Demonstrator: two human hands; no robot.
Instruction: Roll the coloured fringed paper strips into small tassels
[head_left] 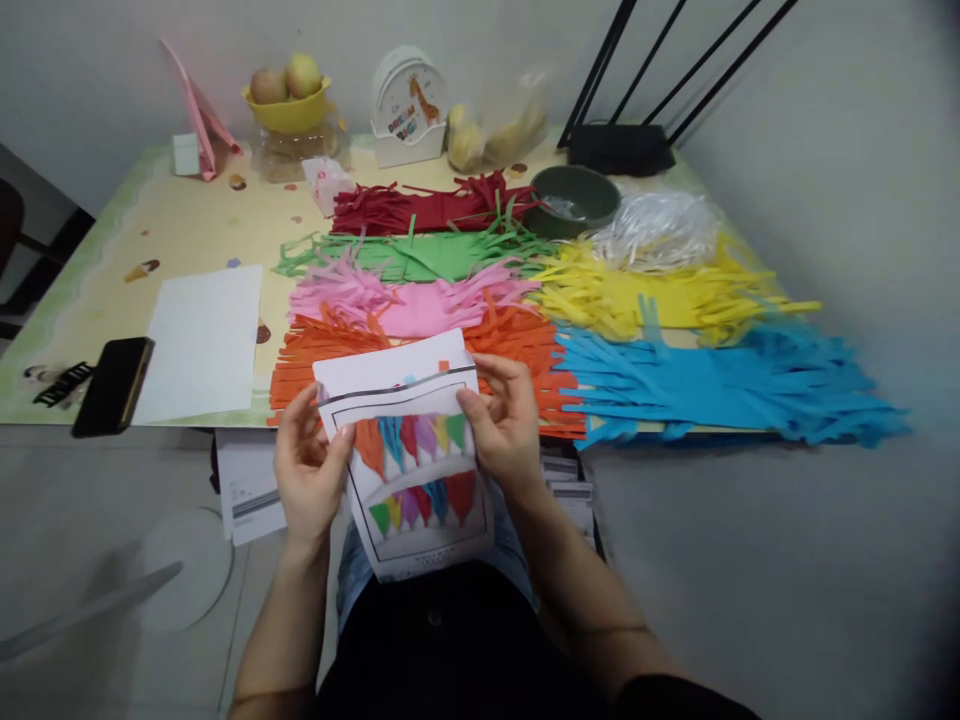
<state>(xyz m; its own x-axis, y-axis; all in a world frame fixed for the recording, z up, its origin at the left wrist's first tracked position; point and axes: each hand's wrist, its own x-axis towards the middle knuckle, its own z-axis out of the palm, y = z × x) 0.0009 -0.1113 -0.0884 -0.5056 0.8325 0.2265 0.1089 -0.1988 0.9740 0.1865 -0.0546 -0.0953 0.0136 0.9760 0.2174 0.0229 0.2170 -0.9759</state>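
Observation:
I hold a white paper sheet (420,500) over my lap; coloured paper triangles are stuck on it in two curved rows. My left hand (307,470) grips its left edge, fingers closed on it. My right hand (506,420) pinches the sheet near its upper right, thumb by the top row of triangles. Just beyond lie fringed paper strips on the low table (187,230): orange strips (525,350), pink strips (412,300), green strips (427,255), red strips (427,208), yellow strips (645,295) and blue strips (720,380).
A blank white sheet (202,340) and a black phone (112,385) lie at the table's left. At the back stand a yellow fruit bowl (289,110), a giraffe box (409,110), a dark green bowl (574,195) and a clear plastic bag (652,230). Papers (247,480) lie on the floor.

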